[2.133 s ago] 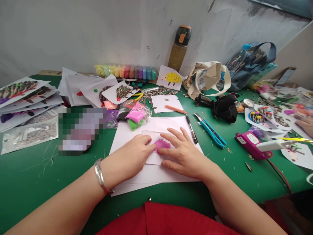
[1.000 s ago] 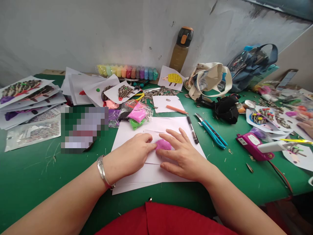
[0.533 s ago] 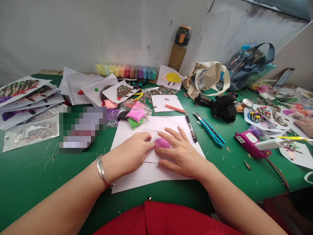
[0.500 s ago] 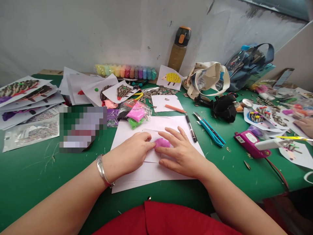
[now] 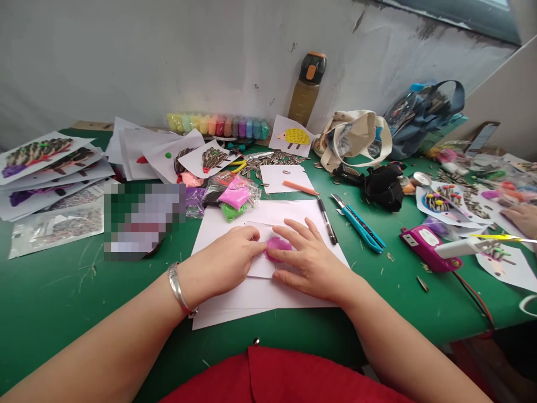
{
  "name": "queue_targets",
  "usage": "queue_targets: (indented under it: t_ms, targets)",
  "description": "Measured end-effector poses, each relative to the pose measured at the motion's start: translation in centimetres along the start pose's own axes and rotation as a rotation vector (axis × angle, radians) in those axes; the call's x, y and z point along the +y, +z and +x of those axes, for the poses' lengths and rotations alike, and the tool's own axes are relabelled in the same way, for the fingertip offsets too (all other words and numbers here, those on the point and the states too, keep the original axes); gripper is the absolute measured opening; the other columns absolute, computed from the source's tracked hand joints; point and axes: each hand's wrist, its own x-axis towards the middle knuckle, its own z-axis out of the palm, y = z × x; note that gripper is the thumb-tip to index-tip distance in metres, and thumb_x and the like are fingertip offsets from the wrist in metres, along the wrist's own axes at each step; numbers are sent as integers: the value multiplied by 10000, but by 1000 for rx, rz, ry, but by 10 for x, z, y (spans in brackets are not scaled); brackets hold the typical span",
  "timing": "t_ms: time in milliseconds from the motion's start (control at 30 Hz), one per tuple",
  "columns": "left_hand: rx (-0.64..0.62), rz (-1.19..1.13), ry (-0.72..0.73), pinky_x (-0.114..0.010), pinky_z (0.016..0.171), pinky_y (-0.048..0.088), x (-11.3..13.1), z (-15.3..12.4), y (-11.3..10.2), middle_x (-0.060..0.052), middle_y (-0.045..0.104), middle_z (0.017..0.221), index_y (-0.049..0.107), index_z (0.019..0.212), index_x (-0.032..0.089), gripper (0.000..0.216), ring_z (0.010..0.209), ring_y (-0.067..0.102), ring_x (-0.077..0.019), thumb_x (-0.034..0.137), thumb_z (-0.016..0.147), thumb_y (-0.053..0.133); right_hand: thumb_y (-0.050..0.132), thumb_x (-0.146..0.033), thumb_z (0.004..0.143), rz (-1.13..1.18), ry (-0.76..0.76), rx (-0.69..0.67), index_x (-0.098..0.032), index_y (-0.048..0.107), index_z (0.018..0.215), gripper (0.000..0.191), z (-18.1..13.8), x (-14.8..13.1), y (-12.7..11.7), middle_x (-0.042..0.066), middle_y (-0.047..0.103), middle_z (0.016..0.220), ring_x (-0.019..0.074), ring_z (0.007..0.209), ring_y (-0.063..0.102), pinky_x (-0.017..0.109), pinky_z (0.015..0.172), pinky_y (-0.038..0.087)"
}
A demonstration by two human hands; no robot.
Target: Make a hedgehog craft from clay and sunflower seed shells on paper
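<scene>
A flat pink clay patch (image 5: 277, 244) lies on a small white card (image 5: 260, 268) on top of larger white sheets (image 5: 235, 302). My left hand (image 5: 224, 263), with a silver bracelet on its wrist, is curled and its fingertips press the left edge of the clay. Across from it, my right hand (image 5: 310, 260) lies with fingers spread flat, the index finger pressing the clay from the right.
Bags of coloured clay (image 5: 232, 196), a black pen (image 5: 328, 221), a teal utility knife (image 5: 358, 226), sunflower seeds (image 5: 268, 159) and seed pictures (image 5: 42, 157) crowd the green table (image 5: 62, 302). A pink glue gun (image 5: 436, 246) lies right. Another person's hand (image 5: 522, 215) works at far right.
My fingers have shifted slightly on the pink clay, still pressing it against the card. Little else differs besides a small camera tilt.
</scene>
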Motion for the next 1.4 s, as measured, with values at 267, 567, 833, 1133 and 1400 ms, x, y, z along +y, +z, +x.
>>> queue_targets:
  t_ms: [267,567,833,1133,1400]
  targets:
    - [0,75,-4,-320,750,446,6,-2,0,-72,539,903,652,896,165,262,816,521,-203,81,932,407,526,-530,932,-50,78,21,-338,717,1164,357,-4,6,-3,53,458,1508,361,1438,290,672,1154,130]
    - [-19,128,-11,-332,735,440,11,-1,-1,-78,532,919,631,945,156,234,812,506,-209,102,951,402,511,-580,922,-87,114,29,-353,690,1218,414,-3,12,0,82,436,1524,381,1428,310,696,1133,148]
    - [-8,120,-28,-322,742,460,11,-1,-1,-82,558,922,649,935,159,236,830,531,-208,126,954,417,527,-542,925,-44,159,13,-347,661,1253,404,3,10,4,81,478,1489,378,1414,335,702,1125,190]
    - [291,68,-47,-338,872,507,-1,-2,-6,-86,716,1092,649,1200,151,321,987,656,-224,191,977,421,548,-439,933,222,231,352,-228,663,1253,400,2,27,10,133,579,1369,302,1285,503,535,1076,413]
    - [622,279,-384,-491,1027,412,-46,10,-4,-180,627,1248,483,1415,108,620,1193,534,-353,456,910,572,553,-341,924,281,255,400,-219,692,1181,317,5,25,14,104,689,1168,273,1121,604,474,981,495]
